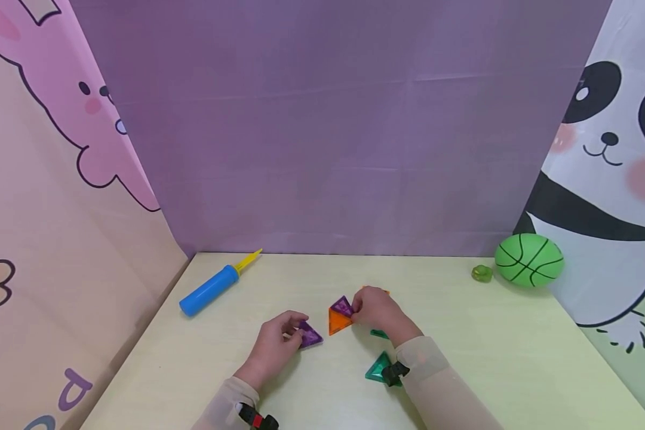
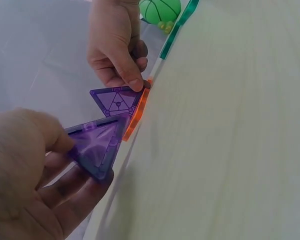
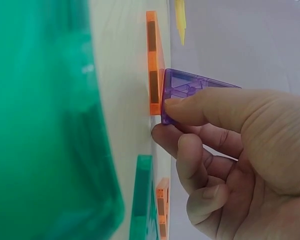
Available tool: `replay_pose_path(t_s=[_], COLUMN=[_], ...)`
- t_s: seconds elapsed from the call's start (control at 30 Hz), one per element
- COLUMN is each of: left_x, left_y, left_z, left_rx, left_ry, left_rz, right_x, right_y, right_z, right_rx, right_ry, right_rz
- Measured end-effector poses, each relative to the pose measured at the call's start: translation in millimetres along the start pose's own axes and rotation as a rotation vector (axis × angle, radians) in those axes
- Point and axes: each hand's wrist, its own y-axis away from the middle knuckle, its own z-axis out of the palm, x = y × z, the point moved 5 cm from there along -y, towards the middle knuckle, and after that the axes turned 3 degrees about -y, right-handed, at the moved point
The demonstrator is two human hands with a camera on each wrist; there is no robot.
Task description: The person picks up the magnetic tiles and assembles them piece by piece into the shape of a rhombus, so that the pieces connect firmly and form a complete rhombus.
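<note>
My left hand pinches a purple triangular magnetic tile between thumb and fingers, raised off the table. Another purple triangular tile is pinched by my right hand. It stands tilted up at the edge of an orange triangular tile, which lies flat on the table. In the right wrist view, this purple tile's lower edge meets the orange tile's side, with my thumb over part of it. A second orange tile is mostly hidden behind my right hand in the head view.
Two green tiles lie near my right forearm: a nearer one and a partly covered one. A blue pump with a yellow nozzle rests at the back left. At the back right are a green ball and a small green object.
</note>
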Motion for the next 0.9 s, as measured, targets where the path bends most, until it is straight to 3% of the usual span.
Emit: replay_pose_path(t_s=[0.3, 0.5, 0.9], left_x=[1.6, 1.1, 0.4], left_y=[-0.1, -1.9, -2.4], left_z=[-6.4, -7.4, -7.9], left_rx=[0.083, 0.122, 0.150], left_ry=[-0.007, -0.006, 0.004], left_rz=[-0.046, -0.030, -0.049], right_x=[-5, -8, -11], right_y=[1.3, 2.2, 3.2], right_z=[3, 4, 9], right_rx=[-0.004, -0.009, -0.023], right_ry=[0.012, 0.022, 0.053], right_rz=[-0.021, -0.012, -0.019])
